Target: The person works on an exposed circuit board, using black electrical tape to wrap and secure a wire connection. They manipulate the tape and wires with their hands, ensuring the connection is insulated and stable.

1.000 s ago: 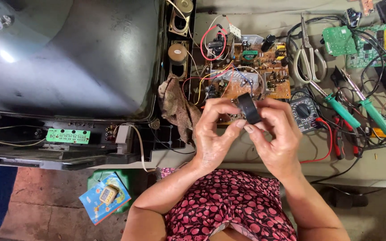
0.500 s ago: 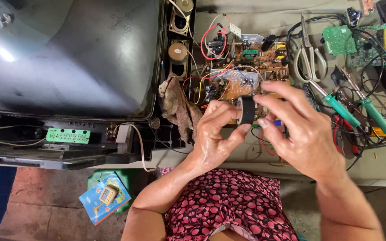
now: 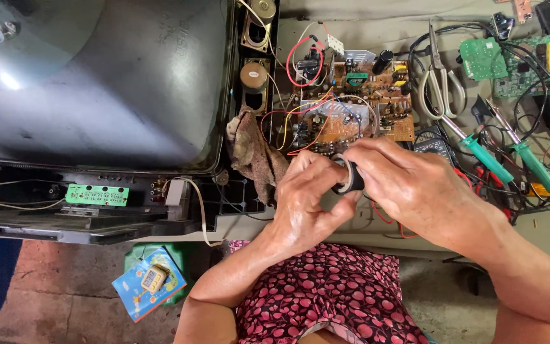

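Both hands meet over the bench's near edge around a small black roll of tape (image 3: 349,178) with a pale inner ring. My left hand (image 3: 307,200) cups it from the left, thumb under the roll. From the right my right hand (image 3: 408,188) closes on it, fingers over its top. Just behind the hands lies a brown circuit board (image 3: 358,108) with red, yellow and white wires. A crumpled brown rag (image 3: 253,153) lies left of the board.
A large grey picture tube (image 3: 97,83) in an open black chassis fills the left. Scissors (image 3: 439,83), two green-handled soldering irons (image 3: 498,156), green circuit boards (image 3: 510,60) and tangled cables crowd the right. A blue blister pack (image 3: 149,283) lies on the floor.
The right hand swung out to the right and has come back onto the tape roll. The roll has turned, so its pale inner ring now faces the camera.
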